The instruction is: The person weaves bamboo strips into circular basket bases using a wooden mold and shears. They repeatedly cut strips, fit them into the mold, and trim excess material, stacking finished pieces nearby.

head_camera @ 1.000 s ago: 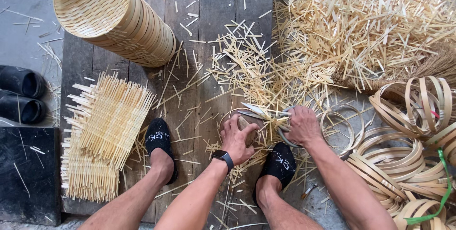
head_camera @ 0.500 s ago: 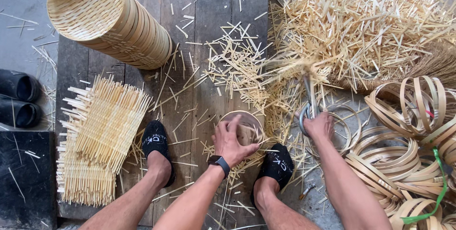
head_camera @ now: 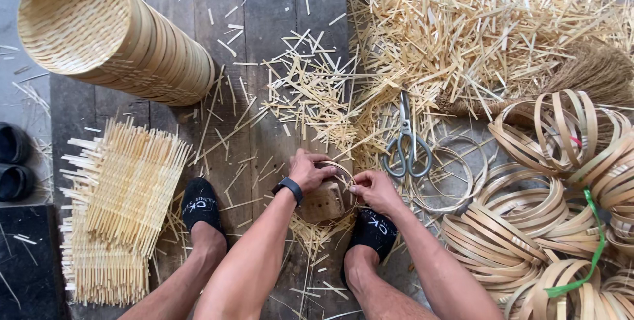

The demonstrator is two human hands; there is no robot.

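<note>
My left hand and my right hand both grip a small round bamboo basket set on a wooden block between my feet. The left hand, with a black wristband, curls over the basket's top left rim. The right hand pinches its right rim. Grey scissors lie on the floor just above and right of my right hand, not held.
A stack of finished woven baskets lies on its side at top left. A pile of square woven bamboo mats sits at left. Bamboo hoops crowd the right. Bamboo offcuts heap at top right. Black shoes stand at far left.
My right hand has put the scissors down on the floor and come back to the basket's right rim. My left hand has shifted from the basket's middle onto its upper left rim.
</note>
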